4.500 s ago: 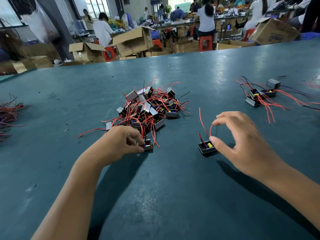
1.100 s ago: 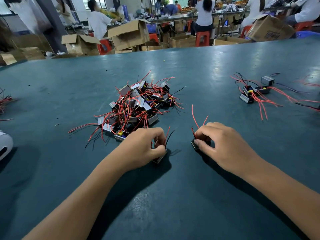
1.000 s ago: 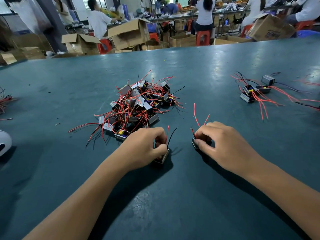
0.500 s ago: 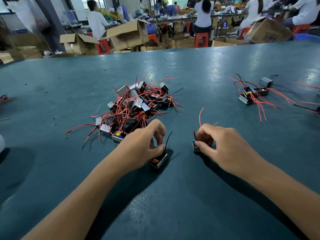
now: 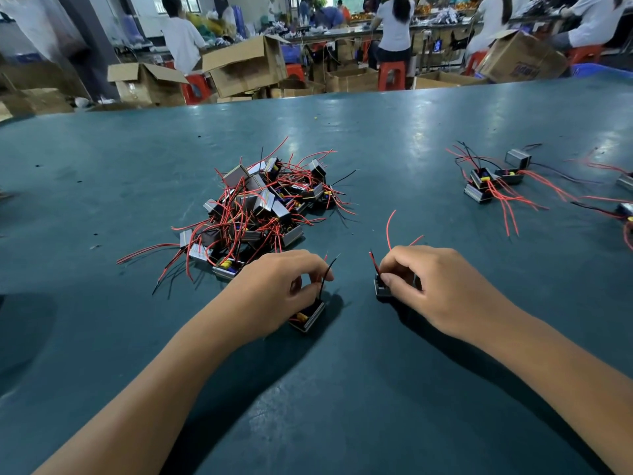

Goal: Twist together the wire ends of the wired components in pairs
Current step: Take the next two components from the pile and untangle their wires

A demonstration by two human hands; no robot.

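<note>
Down on the teal table (image 5: 342,406), each hand works its own wired part: the left hand (image 5: 274,286) curls its fingers round the wires of a small part (image 5: 310,315) that sits on the table just right of its thumb, a black wire (image 5: 325,277) rising from the part past the fingertips; the right hand (image 5: 431,286) pinches a second part (image 5: 382,289) between thumb and curled fingers, with red wires (image 5: 388,228) sticking up behind the knuckles. Both parts lie near each other but apart, wires not joined. Just beyond the left hand lies a pile (image 5: 260,204) of the same parts in a red tangle. Far right, a few more parts (image 5: 483,185) lie together with wires trailing. Cardboard boxes (image 5: 246,70) and seated workers fill the far background
</note>
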